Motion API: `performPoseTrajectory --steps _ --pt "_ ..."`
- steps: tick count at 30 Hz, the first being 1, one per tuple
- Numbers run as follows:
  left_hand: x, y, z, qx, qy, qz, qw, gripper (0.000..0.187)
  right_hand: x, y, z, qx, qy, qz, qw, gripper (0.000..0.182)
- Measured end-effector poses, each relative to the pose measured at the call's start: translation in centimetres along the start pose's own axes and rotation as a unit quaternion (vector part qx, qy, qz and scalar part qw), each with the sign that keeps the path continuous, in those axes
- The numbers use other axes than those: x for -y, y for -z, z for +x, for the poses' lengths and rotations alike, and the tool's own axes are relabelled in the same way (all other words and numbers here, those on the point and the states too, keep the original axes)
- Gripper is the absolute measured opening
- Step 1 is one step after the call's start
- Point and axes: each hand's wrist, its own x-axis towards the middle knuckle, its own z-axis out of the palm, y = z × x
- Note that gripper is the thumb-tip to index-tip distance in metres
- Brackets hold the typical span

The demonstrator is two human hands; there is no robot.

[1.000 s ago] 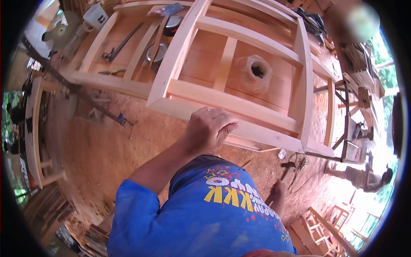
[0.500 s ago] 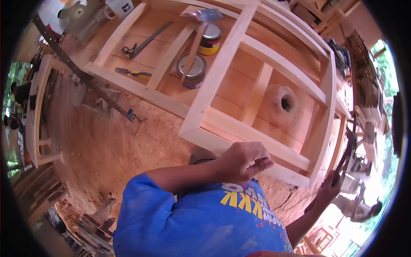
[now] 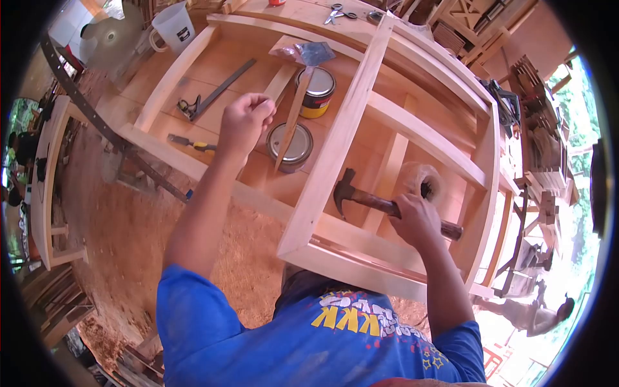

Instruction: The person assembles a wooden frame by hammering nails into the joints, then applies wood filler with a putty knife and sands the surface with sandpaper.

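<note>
My right hand (image 3: 416,219) is wrapped round the wooden handle of a claw hammer (image 3: 371,199), which lies across the right part of a pale wooden frame (image 3: 335,145). The hammer's dark head points left. My left hand (image 3: 246,126) is raised over the frame's left part, fingers pinched together; whatever they may hold is too small to make out. Just right of it stand a round lidded can (image 3: 298,143) and a yellow-and-black can (image 3: 316,106), with a wooden stick (image 3: 293,119) leaning across them.
A try square (image 3: 222,89) and a yellow-handled tool (image 3: 192,143) lie inside the frame. A clear plastic roll (image 3: 412,175) sits beyond my right hand. Scissors (image 3: 338,14) and a white jug (image 3: 173,29) are at the back. A person (image 3: 535,316) is at far right.
My left hand has risen up and left, away from the frame's front rail. My right hand has swung in from the right, bringing the hammer over the frame.
</note>
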Motion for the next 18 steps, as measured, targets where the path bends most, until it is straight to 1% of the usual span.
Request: performPoseTrajectory --steps 1,2,3,5,8,10,11,13,14,15,17,18 --pt "-0.3 -0.9 2.2 0.008 0.007 0.029 1.000 0.024 -0.1 -0.7 0.9 0.007 0.011 -0.009 1.000 0.022" --pt "-0.7 -2.0 4.3 -0.014 -0.076 0.142 0.987 0.028 -0.1 -1.2 1.5 0.014 0.022 -0.019 0.999 0.022" --pt "-1.4 -3.3 6.4 -0.035 -0.159 0.251 0.954 0.032 -0.2 -1.5 2.0 0.017 0.032 -0.022 0.999 0.022" --pt "-3.1 -5.9 11.4 -0.008 -0.173 0.340 0.924 0.037 -0.1 -1.9 2.6 0.023 0.049 -0.030 0.998 0.021" --pt "-2.3 -9.9 18.5 0.022 -0.264 0.457 0.849 0.050 0.2 -3.3 3.4 0.000 0.070 -0.035 0.997 0.020" --pt "-2.3 -12.0 21.8 0.109 -0.225 0.545 0.801 0.057 0.5 -3.7 3.5 -0.027 0.075 -0.031 0.996 0.019" --pt "-2.2 -13.3 23.6 0.154 -0.214 0.584 0.767 0.060 0.7 -3.5 3.5 -0.047 0.075 -0.025 0.996 0.020" --pt "1.0 -14.9 27.4 0.147 -0.211 0.616 0.744 0.071 0.9 -3.2 3.1 -0.079 0.059 0.001 0.995 0.020" --pt "-0.5 -16.0 27.2 0.185 -0.125 0.645 0.731 0.081 1.1 -2.9 2.8 -0.094 0.048 0.020 0.994 0.020" --pt "-0.1 -16.9 27.6 0.169 -0.117 0.676 0.707 0.085 0.9 -2.6 2.1 -0.108 0.038 0.039 0.993 0.021" --pt "3.9 -16.7 33.6 0.178 -0.182 0.670 0.697 0.090 0.5 -1.9 1.0 -0.133 0.020 0.083 0.987 0.021" --pt "2.4 -17.6 31.8 0.165 -0.183 0.687 0.683 0.090 0.3 -1.6 0.6 -0.147 0.018 0.104 0.984 0.021"
